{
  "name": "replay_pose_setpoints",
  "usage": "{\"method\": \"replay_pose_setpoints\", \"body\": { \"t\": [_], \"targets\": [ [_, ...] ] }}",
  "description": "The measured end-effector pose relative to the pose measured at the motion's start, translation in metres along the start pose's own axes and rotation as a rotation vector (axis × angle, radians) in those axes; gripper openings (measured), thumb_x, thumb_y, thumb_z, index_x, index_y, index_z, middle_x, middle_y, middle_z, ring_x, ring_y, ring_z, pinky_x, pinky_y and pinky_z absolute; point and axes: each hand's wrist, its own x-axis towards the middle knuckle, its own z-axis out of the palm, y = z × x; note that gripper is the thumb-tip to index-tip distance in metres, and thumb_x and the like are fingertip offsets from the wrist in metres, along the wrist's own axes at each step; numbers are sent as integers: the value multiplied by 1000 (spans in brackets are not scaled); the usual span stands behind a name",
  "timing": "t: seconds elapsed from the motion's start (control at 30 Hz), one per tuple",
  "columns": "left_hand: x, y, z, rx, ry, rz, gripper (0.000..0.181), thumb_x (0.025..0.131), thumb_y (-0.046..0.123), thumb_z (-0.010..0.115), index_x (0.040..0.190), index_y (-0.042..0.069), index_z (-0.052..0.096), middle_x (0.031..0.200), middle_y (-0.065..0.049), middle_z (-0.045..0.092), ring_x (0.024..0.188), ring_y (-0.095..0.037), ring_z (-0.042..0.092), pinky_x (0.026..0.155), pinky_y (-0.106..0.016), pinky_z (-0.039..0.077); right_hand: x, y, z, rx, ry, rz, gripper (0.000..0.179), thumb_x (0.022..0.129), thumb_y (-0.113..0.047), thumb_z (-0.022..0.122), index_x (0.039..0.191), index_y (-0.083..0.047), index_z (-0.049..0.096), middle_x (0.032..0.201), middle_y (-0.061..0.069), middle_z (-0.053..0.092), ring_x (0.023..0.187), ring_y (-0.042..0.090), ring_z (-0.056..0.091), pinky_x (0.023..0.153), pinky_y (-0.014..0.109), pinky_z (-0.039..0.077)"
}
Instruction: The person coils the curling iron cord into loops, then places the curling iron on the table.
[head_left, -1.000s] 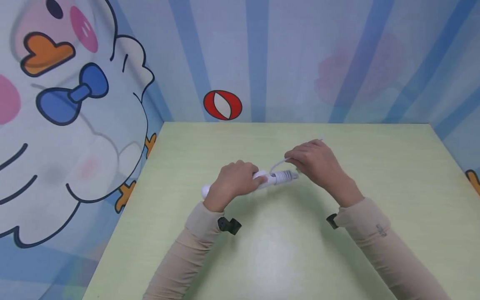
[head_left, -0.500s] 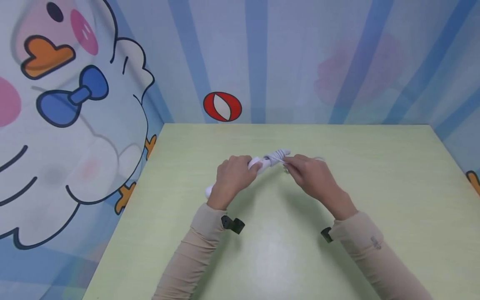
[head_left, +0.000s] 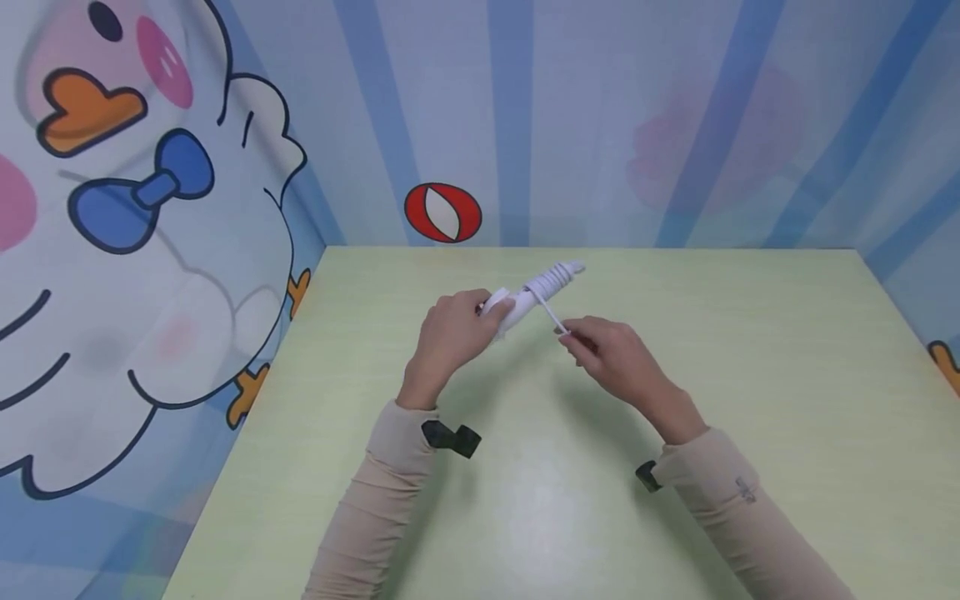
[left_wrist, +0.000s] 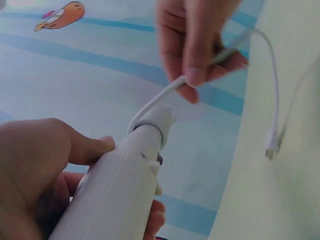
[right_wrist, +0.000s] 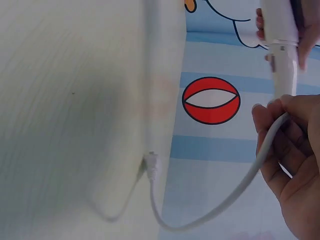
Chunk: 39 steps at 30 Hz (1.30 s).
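Note:
My left hand grips a white wand-shaped appliance with a cord. Its far end tilts up and to the right in the head view. Several turns of its white power cord wrap around the narrow far part. My right hand, just right of and nearer than the coils, pinches the cord between thumb and fingers. A straight stretch runs from the coils to that pinch. Past the right hand the loose cord curves down to a white plug. The left palm hides part of the appliance body.
The pale green table lies under both hands. Behind it rises a blue striped wall with a printed red and white ball. A large cartoon bird covers the left wall.
The appliance has tilted, its coiled end rising away from me. My right hand has carried the cord from above the coils round to their near side.

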Motion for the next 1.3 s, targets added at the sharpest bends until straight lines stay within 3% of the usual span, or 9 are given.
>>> {"method": "replay_pose_setpoints", "body": {
  "t": [0.23, 0.57, 0.73, 0.83, 0.93, 1.03, 1.17, 1.3],
  "targets": [
    [-3, -3, -10, -148, -84, 79, 39, 93, 52, 52, 107, 18, 66, 87, 1, 65, 77, -17, 60, 65, -32, 48, -1, 8, 7, 182, -11, 31, 16, 94, -14, 60, 104, -6, 70, 81, 6, 70, 65, 11, 62, 57, 25, 49],
    [-7, -3, -14, -299, -262, 239, 28, 94, 45, 55, 101, 20, 66, 89, 0, 63, 81, -19, 59, 70, -32, 48, 1, 19, 0, 259, -12, 34, 17, 92, -10, 62, 105, -5, 72, 95, 7, 74, 82, 15, 71, 74, 37, 55],
    [-10, -6, -15, -347, -347, 287, 24, 94, 42, 56, 100, 21, 67, 88, 0, 63, 81, -19, 58, 71, -32, 49, 4, 17, -7, 210, 23, 69, 10, 89, -8, 66, 98, -4, 68, 94, 9, 69, 86, 19, 64, 74, 39, 51],
    [-11, -6, -17, -358, -398, 330, 22, 94, 40, 57, 99, 21, 67, 86, 0, 63, 79, -19, 59, 70, -33, 49, 3, 14, -11, 161, 23, 90, 9, 89, -4, 65, 97, -2, 66, 94, 11, 68, 87, 23, 62, 76, 42, 49],
    [-14, -4, -19, -343, -458, 384, 20, 95, 37, 57, 98, 21, 67, 85, 0, 63, 78, -19, 59, 69, -32, 50, 0, 12, -15, 130, 25, -18, 16, 87, 3, 64, 102, -2, 68, 97, 10, 71, 90, 25, 67, 79, 40, 53],
    [-18, -3, -20, -309, -506, 428, 19, 95, 36, 57, 96, 20, 67, 84, 1, 63, 77, -18, 60, 68, -31, 50, 0, 10, -18, 152, 41, -147, 25, 86, 7, 63, 107, -5, 70, 100, 7, 73, 93, 21, 70, 81, 28, 54],
    [-24, -3, -22, -284, -536, 458, 17, 95, 35, 57, 94, 20, 66, 81, 2, 62, 73, -16, 60, 66, -29, 50, 2, 8, -22, 260, 14, -135, 21, 90, 0, 61, 107, -5, 70, 98, 7, 74, 89, 10, 68, 74, 16, 48],
    [-28, 0, -25, -248, -551, 495, 17, 94, 35, 58, 91, 20, 66, 78, 3, 61, 71, -15, 59, 65, -28, 49, 4, 10, -24, 266, -7, -117, 20, 90, -1, 62, 107, -5, 71, 98, 8, 73, 86, 5, 65, 68, 18, 45]
  ]
}}
